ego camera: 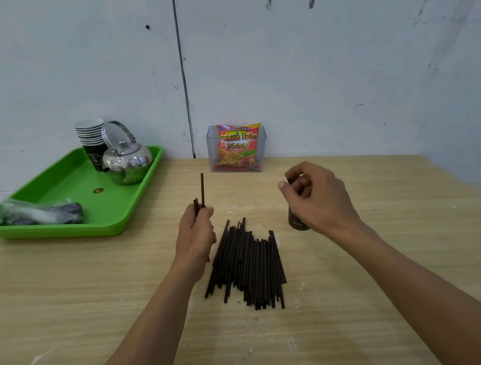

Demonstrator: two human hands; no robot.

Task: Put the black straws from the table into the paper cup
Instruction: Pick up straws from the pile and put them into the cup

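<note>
Table (383, 257) wooden | straw pile (248, 265) flat mid-surface, between both hands | left hand (196, 234) just left of pile, gripping few upright held straws (202, 189) | right hand (318, 196) curled over paper cup (297, 222) top, hold undeterminable | cup just right of pile's far end

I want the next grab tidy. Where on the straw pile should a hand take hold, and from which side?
Take the straw pile from above at its left edge, pinching at the near ends. The straws lie flat, roughly parallel, and those ends splay apart there, so a few should lift cleanly.
</note>
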